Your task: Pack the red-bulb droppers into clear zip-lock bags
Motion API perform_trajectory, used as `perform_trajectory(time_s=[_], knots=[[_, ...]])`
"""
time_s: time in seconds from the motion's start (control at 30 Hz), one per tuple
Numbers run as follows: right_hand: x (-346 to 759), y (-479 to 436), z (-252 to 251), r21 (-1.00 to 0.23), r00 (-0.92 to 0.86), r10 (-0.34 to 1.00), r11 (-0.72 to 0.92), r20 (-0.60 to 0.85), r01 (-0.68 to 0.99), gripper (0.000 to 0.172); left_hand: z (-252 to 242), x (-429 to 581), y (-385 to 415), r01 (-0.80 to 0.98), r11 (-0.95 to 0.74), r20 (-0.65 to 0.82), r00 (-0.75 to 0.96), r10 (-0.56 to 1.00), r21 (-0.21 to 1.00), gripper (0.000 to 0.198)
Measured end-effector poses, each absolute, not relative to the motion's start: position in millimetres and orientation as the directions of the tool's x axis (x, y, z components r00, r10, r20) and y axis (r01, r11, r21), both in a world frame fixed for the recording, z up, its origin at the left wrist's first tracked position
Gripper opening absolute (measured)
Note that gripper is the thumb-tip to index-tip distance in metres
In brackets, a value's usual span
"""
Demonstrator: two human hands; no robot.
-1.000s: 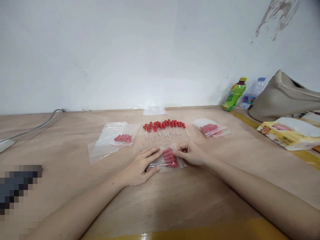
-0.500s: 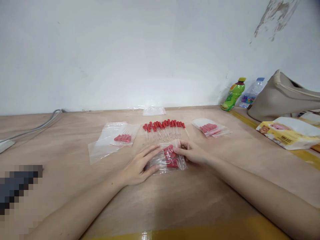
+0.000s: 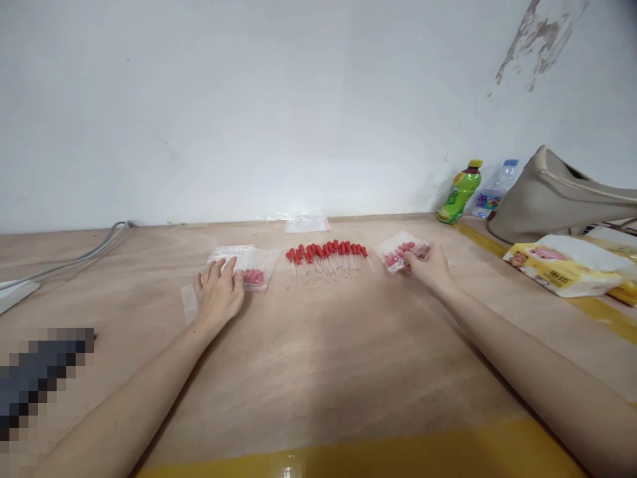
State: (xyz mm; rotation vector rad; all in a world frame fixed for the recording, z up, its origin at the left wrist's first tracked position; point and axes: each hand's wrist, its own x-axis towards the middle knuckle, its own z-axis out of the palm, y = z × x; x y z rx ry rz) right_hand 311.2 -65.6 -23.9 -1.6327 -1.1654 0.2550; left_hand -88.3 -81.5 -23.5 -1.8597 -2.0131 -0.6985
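Observation:
A row of loose red-capped droppers [image 3: 326, 255] lies on the wooden table [image 3: 323, 358]. My left hand [image 3: 217, 292] rests flat with fingers apart on a pile of clear zip bags [image 3: 251, 265]; one bag there holds a few red-capped droppers. To the right of the row, my right hand [image 3: 428, 265] is closed on a filled bag of red droppers [image 3: 401, 252], which sits on the stack of filled bags. The hand hides part of the stack.
A flat clear bag [image 3: 306, 224] lies by the wall. At the back right stand a green bottle [image 3: 460, 192], a water bottle [image 3: 494, 192] and a beige bag [image 3: 557, 199], with a tissue pack [image 3: 562, 265] nearer. A grey cable [image 3: 74, 259] runs along the left.
Both hands left the middle of the table. The right hand carried the filled bag to the right stack. The left hand moved to the bag pile on the left.

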Motion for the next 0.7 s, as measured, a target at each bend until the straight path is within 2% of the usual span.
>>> perform_trajectory(time_s=[0.1,0.23,0.33,0.43,0.57,0.7], knots=[[316,-68,-28,-0.688,0.517,0.778,-0.155,0.357,0.709,0.054,-22,-104,-76,0.977,0.161,0.424,-0.205,0.882,0.139,0.045],[314,-81,-19,-0.457,0.477,0.787,-0.284,0.392,0.843,0.061,-24,-121,-70,0.969,0.215,0.331,-0.245,0.911,0.125,0.045],[303,-91,-9,-0.299,0.398,0.766,-0.277,0.504,0.913,0.048,-27,-129,-66,0.970,0.220,0.278,-0.241,0.930,0.105,0.042],[286,-94,-4,-0.146,0.181,0.798,-0.117,0.575,0.982,0.031,-29,-134,-63,0.978,0.194,0.235,-0.207,0.950,0.076,0.036],[262,-82,-4,-0.065,-0.022,0.902,0.055,0.431,0.996,0.025,-27,-138,-61,0.986,0.163,0.229,-0.169,0.959,0.044,0.033],[245,-58,-4,-0.090,0.003,0.976,0.017,0.218,0.996,0.022,-23,-140,-63,0.984,0.178,0.269,-0.175,0.947,0.014,0.032]])
